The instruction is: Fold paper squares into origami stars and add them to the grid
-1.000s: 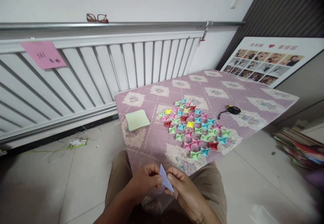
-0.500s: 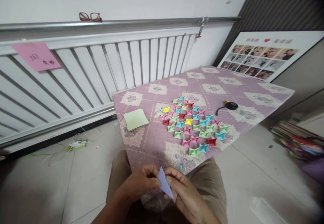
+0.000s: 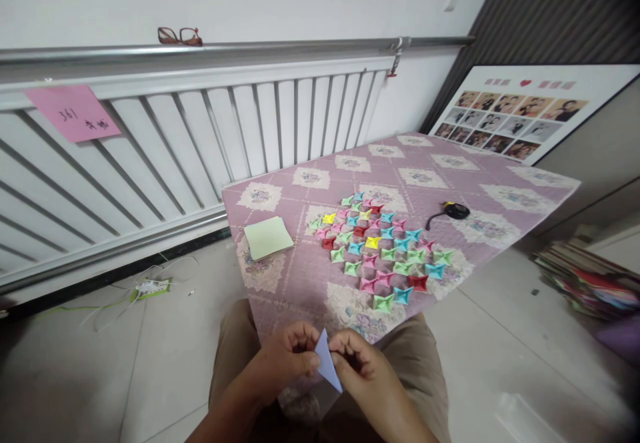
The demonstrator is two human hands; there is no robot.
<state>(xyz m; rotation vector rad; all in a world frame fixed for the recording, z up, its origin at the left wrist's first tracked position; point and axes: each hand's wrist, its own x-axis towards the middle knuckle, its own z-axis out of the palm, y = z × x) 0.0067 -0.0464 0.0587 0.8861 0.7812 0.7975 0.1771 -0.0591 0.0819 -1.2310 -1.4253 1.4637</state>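
Observation:
Between my two hands is a lavender sheet of paper (image 3: 328, 365), folded into a triangle with one corner pointing up. My left hand (image 3: 293, 361) pinches its left edge between thumb and fingers. On the other side, my right hand (image 3: 361, 367) grips the right edge, thumb and fingertips closed on it. Both hands are over my lap at the table's near edge. Just beyond them, rows of small folded paper pieces (image 3: 372, 242) in green, pink, blue, red and yellow lie on the cloth. A stack of pale green paper (image 3: 269, 237) rests to their left.
A floral purple tablecloth (image 3: 300, 289) covers the table. A black tape measure (image 3: 456, 211) lies to the right. Behind stands a white radiator (image 3: 295, 116) with glasses (image 3: 179, 36) on its pipe. A photo board (image 3: 500, 113) leans at the back right. A power strip (image 3: 151, 288) sits on the floor.
My right hand's fingers have shifted upward along the paper's right edge and curled more. The folded paper has turned slightly and moved a little right. The table's objects stay put.

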